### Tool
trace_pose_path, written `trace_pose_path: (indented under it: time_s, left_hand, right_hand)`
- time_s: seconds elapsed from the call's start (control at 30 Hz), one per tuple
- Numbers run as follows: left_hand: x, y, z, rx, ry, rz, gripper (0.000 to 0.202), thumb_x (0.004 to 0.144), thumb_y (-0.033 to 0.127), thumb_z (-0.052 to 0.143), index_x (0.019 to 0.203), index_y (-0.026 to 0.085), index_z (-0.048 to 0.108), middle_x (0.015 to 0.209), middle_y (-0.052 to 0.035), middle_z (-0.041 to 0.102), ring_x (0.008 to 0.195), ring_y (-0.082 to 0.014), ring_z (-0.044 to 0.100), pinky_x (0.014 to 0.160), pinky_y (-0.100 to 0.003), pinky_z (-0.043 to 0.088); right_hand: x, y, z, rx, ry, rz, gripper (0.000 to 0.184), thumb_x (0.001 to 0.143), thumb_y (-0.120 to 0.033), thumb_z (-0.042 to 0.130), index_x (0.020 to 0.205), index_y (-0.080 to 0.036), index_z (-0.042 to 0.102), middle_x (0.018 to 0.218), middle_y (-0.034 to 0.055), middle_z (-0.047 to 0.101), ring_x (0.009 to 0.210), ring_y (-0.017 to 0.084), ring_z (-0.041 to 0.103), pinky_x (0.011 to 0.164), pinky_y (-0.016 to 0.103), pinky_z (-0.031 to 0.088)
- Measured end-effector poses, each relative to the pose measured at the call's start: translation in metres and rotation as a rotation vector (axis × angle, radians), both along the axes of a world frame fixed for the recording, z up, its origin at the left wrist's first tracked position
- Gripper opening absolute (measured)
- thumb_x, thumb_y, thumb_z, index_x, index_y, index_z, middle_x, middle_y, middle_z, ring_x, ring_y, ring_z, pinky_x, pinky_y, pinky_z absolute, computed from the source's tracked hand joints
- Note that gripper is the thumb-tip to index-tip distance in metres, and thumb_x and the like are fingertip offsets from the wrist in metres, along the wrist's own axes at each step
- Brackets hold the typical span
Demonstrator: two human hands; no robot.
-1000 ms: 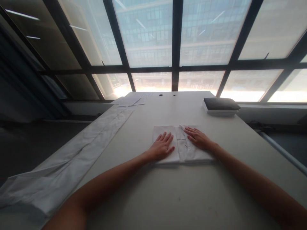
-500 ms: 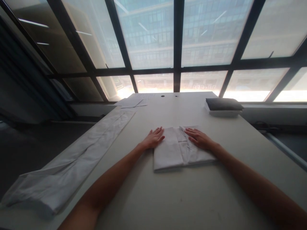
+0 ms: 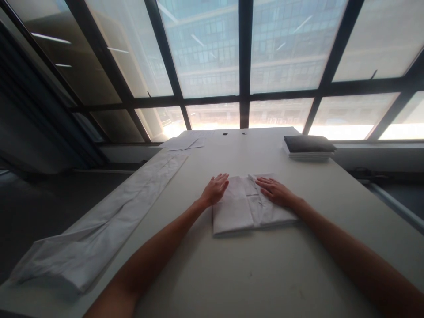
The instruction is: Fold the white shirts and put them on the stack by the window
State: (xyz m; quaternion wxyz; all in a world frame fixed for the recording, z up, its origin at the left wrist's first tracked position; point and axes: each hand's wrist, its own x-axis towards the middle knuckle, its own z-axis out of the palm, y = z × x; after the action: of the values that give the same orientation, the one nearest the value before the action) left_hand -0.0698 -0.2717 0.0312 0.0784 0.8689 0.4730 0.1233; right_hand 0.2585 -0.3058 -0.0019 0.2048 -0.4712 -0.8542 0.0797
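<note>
A folded white garment lies flat in the middle of the table, with creases and a pocket-like seam down its centre. My left hand is at its far left corner, fingers stretched out and the palm tipped a little on edge; whether it still touches the cloth I cannot tell. Flat on the garment's right half rests my right hand, its fingers extended to the left. Neither hand grips anything.
A long white cloth lies along the table's left edge. Paper sheets are at the far left. On the right stands a stack with a dark folded cloth on top. Windows line the wall beyond the white table.
My left hand has tilted up from lying flat and shifted slightly right and up at the garment's corner. My right hand and the garment are nearly unchanged.
</note>
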Motion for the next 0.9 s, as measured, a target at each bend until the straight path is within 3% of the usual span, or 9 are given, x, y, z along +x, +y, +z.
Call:
trace_pose_path:
  time_s: [0.17,0.27,0.57,0.67,0.9]
  left_hand:
    - [0.023,-0.021,-0.019,-0.016,0.166,-0.06,0.072,0.102,0.064,0.02,0.159,0.021,0.028,0.167,-0.0121,0.016,0.153,-0.0364,0.008,0.121,-0.056,0.013]
    - [0.025,-0.026,-0.024,-0.001,0.174,-0.107,0.071,0.102,0.063,0.017,0.16,0.023,0.027,0.167,-0.0119,0.014,0.154,-0.0361,0.005,0.122,-0.056,0.009]
    - [0.018,-0.021,-0.017,-0.064,0.183,-0.264,0.066,0.104,0.061,0.02,0.161,0.027,0.021,0.168,-0.0095,0.01,0.155,-0.0311,0.003,0.121,-0.058,0.005]
    - [0.022,-0.034,-0.014,-0.046,0.176,-0.299,0.066,0.104,0.06,0.022,0.16,0.028,0.021,0.168,-0.0091,0.012,0.155,-0.0315,0.004,0.121,-0.057,0.007]
    - [0.035,-0.063,-0.004,-0.042,0.157,-0.537,0.071,0.102,0.062,0.029,0.161,0.021,0.021,0.167,-0.0124,0.012,0.155,-0.0311,0.005,0.122,-0.055,0.007]
  right_hand:
    - [0.0,0.0,-0.001,0.02,0.016,0.015,0.051,0.102,-0.037,0.042,0.152,-0.026,0.045,0.156,0.0048,0.044,0.144,0.025,0.04,0.12,0.048,0.03]
    - [0.001,0.0,-0.002,0.036,0.02,0.023,0.052,0.102,-0.036,0.042,0.152,-0.025,0.045,0.155,0.0063,0.044,0.144,0.025,0.04,0.12,0.048,0.031]
    - [0.0,0.001,-0.002,0.02,0.021,0.01,0.051,0.101,-0.035,0.042,0.152,-0.027,0.045,0.156,0.0047,0.044,0.145,0.024,0.039,0.12,0.047,0.03]
    - [-0.001,0.0,-0.001,0.017,0.006,0.005,0.051,0.101,-0.035,0.042,0.152,-0.025,0.045,0.156,0.0054,0.044,0.145,0.024,0.039,0.12,0.047,0.029]
    - [-0.002,-0.002,-0.001,0.013,0.02,0.006,0.05,0.101,-0.034,0.042,0.15,-0.025,0.048,0.155,0.0055,0.045,0.145,0.023,0.039,0.12,0.046,0.028]
